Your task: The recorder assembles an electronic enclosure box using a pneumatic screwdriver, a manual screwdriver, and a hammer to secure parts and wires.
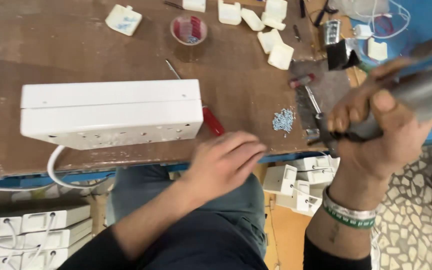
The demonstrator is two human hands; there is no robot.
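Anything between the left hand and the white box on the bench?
Nothing visible. The left hand lies at the bench edge, just right of the white box. Only a red screwdriver handle sits near the box's right end, behind the hand. The right hand holds a power tool off to the right.

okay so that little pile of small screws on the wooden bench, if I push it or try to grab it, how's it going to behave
The pile of screws is loose, so a push would likely scatter it rather than slide it whole. The pieces look tiny and shiny, probably metal, so pinching a single one may be fiddly. The pile lies near the bench edge, so some could roll off toward the floor.
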